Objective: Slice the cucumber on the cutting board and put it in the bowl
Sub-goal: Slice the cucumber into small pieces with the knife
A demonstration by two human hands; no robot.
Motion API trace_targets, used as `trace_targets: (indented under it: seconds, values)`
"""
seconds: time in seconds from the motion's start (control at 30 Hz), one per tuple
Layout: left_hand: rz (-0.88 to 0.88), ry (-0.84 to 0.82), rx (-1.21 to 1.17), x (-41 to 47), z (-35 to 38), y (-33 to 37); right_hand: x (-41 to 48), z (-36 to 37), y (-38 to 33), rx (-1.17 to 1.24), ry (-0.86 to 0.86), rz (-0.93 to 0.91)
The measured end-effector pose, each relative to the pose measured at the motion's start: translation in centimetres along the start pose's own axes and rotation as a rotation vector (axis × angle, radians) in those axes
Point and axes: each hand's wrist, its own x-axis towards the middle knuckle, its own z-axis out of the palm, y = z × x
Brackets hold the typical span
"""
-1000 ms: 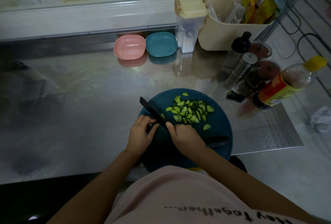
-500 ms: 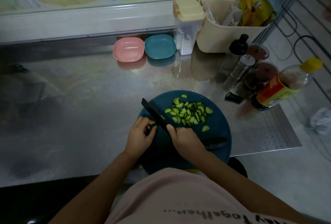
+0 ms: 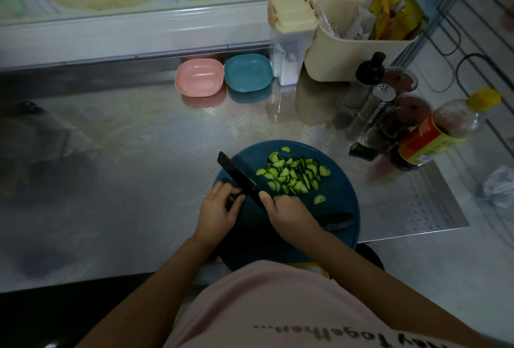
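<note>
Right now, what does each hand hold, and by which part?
Right hand grips the black-bladed knife by its handle; left hand pinches the small green cucumber stub.

The tabletop is shiny metal with a fine embossed dot pattern, mirroring things at upper centre. The round cutting board and knife blade look matt. The pink bowl and teal bowl are smooth plastic. At right, the shaker is polished metal and the bottle clear plastic. The shirt is soft cloth.

The person wears a pale pink shirt with dark printed lettering; forearms bare
</note>
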Motion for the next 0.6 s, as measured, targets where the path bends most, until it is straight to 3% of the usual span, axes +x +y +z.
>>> trace_targets:
  seconds: [0.6]
  values:
    - [-0.011,0.0,-0.001,-0.1,0.2,-0.3,-1.0,0.3,0.3,-0.09,-0.045,-0.03]
